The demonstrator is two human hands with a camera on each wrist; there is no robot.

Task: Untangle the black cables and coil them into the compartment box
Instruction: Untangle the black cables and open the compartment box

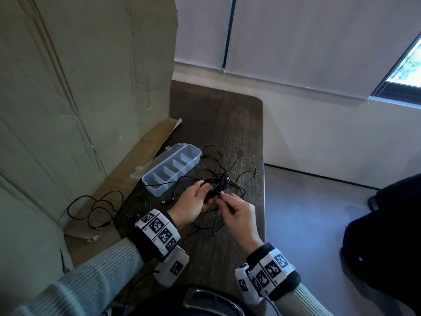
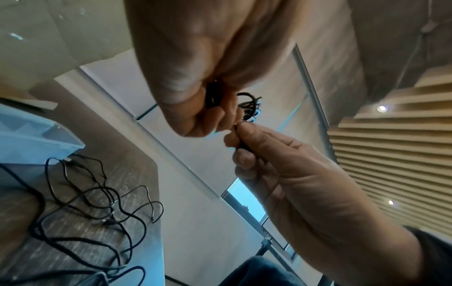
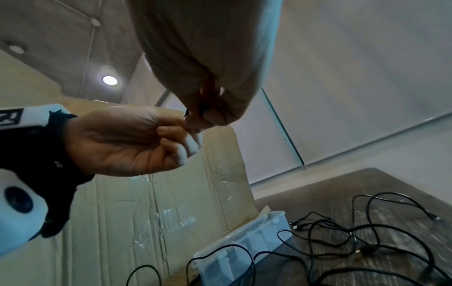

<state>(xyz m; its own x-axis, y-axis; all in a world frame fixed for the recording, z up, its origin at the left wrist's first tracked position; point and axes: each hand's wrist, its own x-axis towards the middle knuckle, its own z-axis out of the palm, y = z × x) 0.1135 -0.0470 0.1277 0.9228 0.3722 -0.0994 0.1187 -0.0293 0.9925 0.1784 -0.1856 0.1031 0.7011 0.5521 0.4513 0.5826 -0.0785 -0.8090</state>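
A small coil of black cable (image 1: 220, 180) is held above the dark table (image 1: 227, 124). My left hand (image 1: 205, 190) grips the coil's near side, fingers curled round the bundle (image 2: 212, 96). My right hand (image 1: 222, 199) pinches a thin cable end (image 2: 238, 133) right beside the left fingertips; in the right wrist view the right hand (image 3: 208, 114) meets the left hand (image 3: 146, 139). The clear compartment box (image 1: 148, 183) lies open to the left of the hands, and its compartments look empty. More loose black cables (image 1: 241, 169) sprawl on the table around the coil.
A tall cardboard sheet (image 1: 79, 87) stands to the left, its flap (image 1: 136, 156) lying under the box's lid. Another black cable (image 1: 95, 210) lies on the cardboard at the left. The table's right edge (image 1: 263, 179) runs close to the cables. A dark bag (image 1: 387, 236) sits on the floor.
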